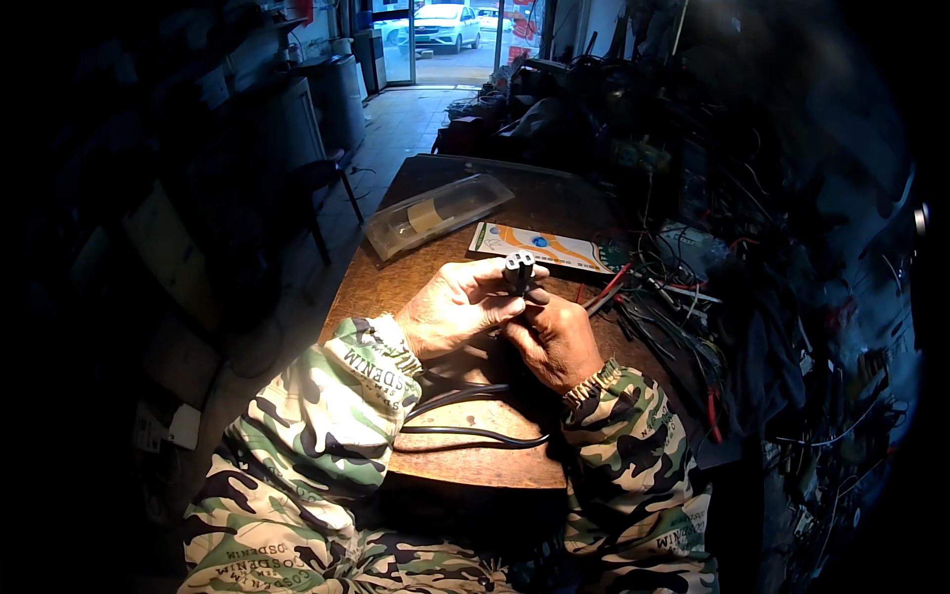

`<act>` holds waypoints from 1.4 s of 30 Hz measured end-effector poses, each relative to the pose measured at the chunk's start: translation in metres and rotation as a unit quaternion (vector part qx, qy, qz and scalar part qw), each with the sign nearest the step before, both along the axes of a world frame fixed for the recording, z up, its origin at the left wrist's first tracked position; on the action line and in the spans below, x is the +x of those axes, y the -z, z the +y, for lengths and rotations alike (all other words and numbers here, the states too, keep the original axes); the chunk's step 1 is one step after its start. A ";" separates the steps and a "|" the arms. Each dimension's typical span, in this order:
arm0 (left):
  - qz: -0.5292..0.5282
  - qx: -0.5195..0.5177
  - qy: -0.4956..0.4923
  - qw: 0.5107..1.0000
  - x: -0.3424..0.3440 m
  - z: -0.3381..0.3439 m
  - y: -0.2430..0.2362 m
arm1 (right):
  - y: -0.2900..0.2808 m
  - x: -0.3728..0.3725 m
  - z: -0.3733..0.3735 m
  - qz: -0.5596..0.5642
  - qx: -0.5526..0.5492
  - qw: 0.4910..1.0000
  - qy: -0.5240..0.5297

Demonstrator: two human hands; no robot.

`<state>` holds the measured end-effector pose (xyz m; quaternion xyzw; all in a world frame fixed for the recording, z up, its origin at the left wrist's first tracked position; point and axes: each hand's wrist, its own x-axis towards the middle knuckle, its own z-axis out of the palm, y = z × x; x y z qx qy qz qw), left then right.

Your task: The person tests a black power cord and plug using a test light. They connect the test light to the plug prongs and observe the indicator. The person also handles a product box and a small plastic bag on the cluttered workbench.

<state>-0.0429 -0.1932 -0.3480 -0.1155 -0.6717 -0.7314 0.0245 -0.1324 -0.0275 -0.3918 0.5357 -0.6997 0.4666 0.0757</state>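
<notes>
A black power cord connector [519, 272] points upward above the table, its pale end face with slots turned toward the far side of the room. My left hand [450, 307] grips it from the left between thumb and fingers. Close against it on the right, my right hand [559, 342] is closed with its fingers curled, apparently round the lower part of the connector or its cord; that part is mostly hidden. Below my hands a black cable [475, 433] lies in loops on the wooden table [465, 467].
A clear plastic tray [435, 215] with a tan piece in it lies at the table's far left. Beyond my hands is a white and orange box [554, 247]. Tangled wires [663, 307] crowd the right side. A dark stool [322, 178] stands left of the table.
</notes>
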 end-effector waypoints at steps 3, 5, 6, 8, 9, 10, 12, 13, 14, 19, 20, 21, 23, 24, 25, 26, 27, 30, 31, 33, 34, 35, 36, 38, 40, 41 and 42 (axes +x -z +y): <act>-0.026 0.023 -0.068 0.997 0.004 -0.003 0.003 | -0.004 0.005 -0.002 0.059 0.003 0.997 0.042; -0.034 0.062 -0.080 0.994 -0.011 -0.002 0.013 | -0.007 -0.001 0.012 0.115 0.029 0.989 0.091; -0.038 0.064 -0.105 0.992 -0.003 -0.009 0.011 | -0.010 0.003 0.005 0.109 0.003 0.990 0.085; -0.045 0.040 -0.144 0.988 0.005 -0.014 0.011 | -0.016 0.007 0.003 0.104 -0.014 0.987 0.118; -0.040 0.035 -0.133 0.990 0.004 -0.013 0.015 | -0.016 0.005 0.004 0.121 -0.034 0.984 0.126; -0.038 0.025 -0.127 0.991 0.004 -0.011 0.016 | -0.016 0.003 0.004 0.133 -0.058 0.981 0.131; -0.035 -0.028 -0.137 0.990 0.003 -0.008 0.018 | -0.020 0.006 0.006 0.137 -0.058 0.980 0.134; -0.029 -0.055 -0.135 0.989 0.001 -0.008 0.018 | -0.020 0.007 0.007 0.152 -0.073 0.978 0.123; -0.022 -0.081 -0.132 0.988 -0.003 -0.006 0.018 | -0.020 0.008 0.009 0.167 -0.087 0.976 0.111; -0.037 -0.108 -0.148 0.982 0.011 -0.007 0.016 | -0.027 -0.003 0.010 0.080 -0.138 0.979 0.129; -0.049 -0.113 -0.158 0.980 0.020 -0.011 0.018 | -0.031 -0.011 0.010 -0.001 -0.166 0.975 0.144; -0.048 -0.113 -0.135 0.983 0.007 -0.003 0.015 | -0.049 -0.019 0.036 -0.137 -0.170 0.952 0.213; -0.048 -0.116 -0.124 0.984 0.000 0.000 0.018 | -0.046 -0.054 0.061 -0.101 -0.311 0.892 0.311; -0.050 -0.114 -0.123 0.985 -0.002 0.001 0.021 | -0.040 -0.069 0.075 -0.170 -0.336 0.867 0.326; -0.055 -0.122 -0.135 0.982 0.006 -0.001 0.016 | -0.045 -0.066 0.079 -0.257 -0.367 0.839 0.308; -0.060 -0.130 -0.147 0.979 0.013 -0.002 0.010 | -0.044 -0.070 0.080 -0.285 -0.409 0.819 0.285; -0.052 -0.120 -0.140 0.981 0.010 -0.001 0.012 | -0.044 -0.074 0.086 -0.290 -0.436 0.799 0.295; -0.044 -0.129 -0.133 0.982 -0.001 0.003 0.021 | -0.044 -0.077 0.093 -0.239 -0.410 0.801 0.365; -0.032 -0.114 -0.121 0.986 -0.012 0.010 0.025 | -0.044 -0.077 0.102 -0.200 -0.385 0.804 0.407; -0.056 -0.127 -0.174 0.975 0.010 -0.007 0.031 | -0.034 -0.040 0.047 -0.112 -0.284 0.901 0.307; -0.047 -0.112 -0.131 0.984 -0.013 0.012 0.028 | -0.053 -0.018 0.069 -0.097 -0.202 0.941 0.253; -0.054 -0.123 -0.190 0.972 0.015 -0.004 0.027 | -0.041 0.002 0.032 -0.024 -0.165 0.982 0.088; -0.013 -0.137 -0.186 0.973 0.008 -0.001 0.031 | -0.047 0.024 0.031 0.019 -0.114 0.993 -0.019; -0.027 -0.148 -0.182 0.972 0.013 -0.006 0.029 | -0.058 0.067 0.029 0.082 -0.057 0.981 -0.166; -0.006 -0.162 -0.164 0.973 0.000 0.004 0.027 | -0.056 0.097 0.046 0.140 0.097 0.976 -0.137; 0.000 -0.156 -0.152 0.976 -0.008 0.009 0.034 | -0.048 0.104 0.057 0.125 0.081 0.980 -0.132; 0.003 -0.155 -0.154 0.976 -0.008 0.008 0.036 | -0.042 0.113 0.064 0.111 0.057 0.982 -0.139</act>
